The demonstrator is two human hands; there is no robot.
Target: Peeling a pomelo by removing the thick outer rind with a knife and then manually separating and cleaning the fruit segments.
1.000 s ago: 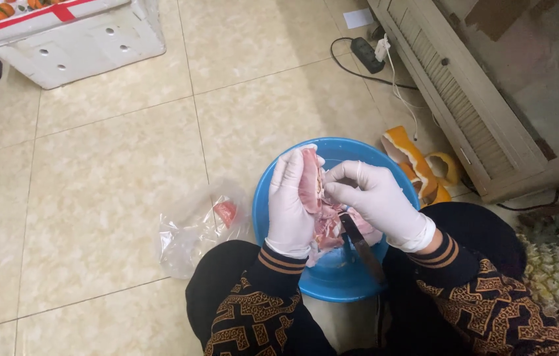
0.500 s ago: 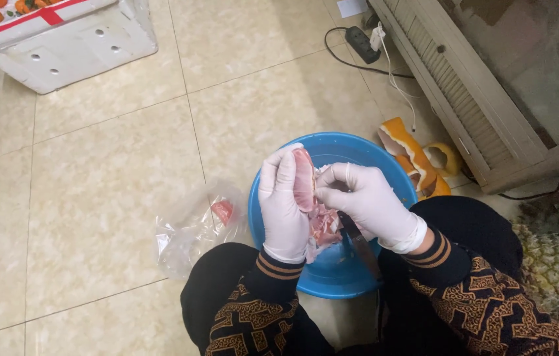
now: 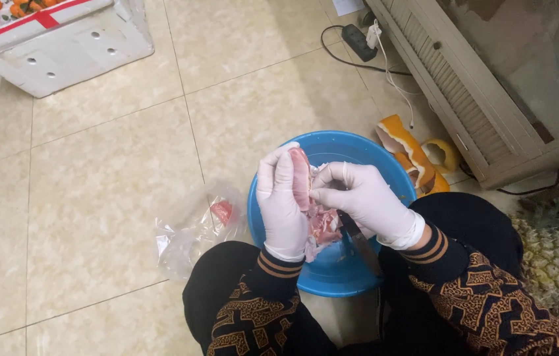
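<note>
left hand cups raw meat over blue basin, fingers closed behind it; right hand fingertips pinch meat's top edge, knife tucked under palm.

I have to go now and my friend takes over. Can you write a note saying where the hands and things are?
Left hand: gloved, grip closed on raw meat, held upright over the blue basin.
Right hand: gloved, fingers pinching the meat's top edge; a knife runs down from under it into the basin.
Plastic bag lies on the tiled floor, left of the basin.
Done: meat out of the bag.
Left: the trimming; cuts not visible.
</note>
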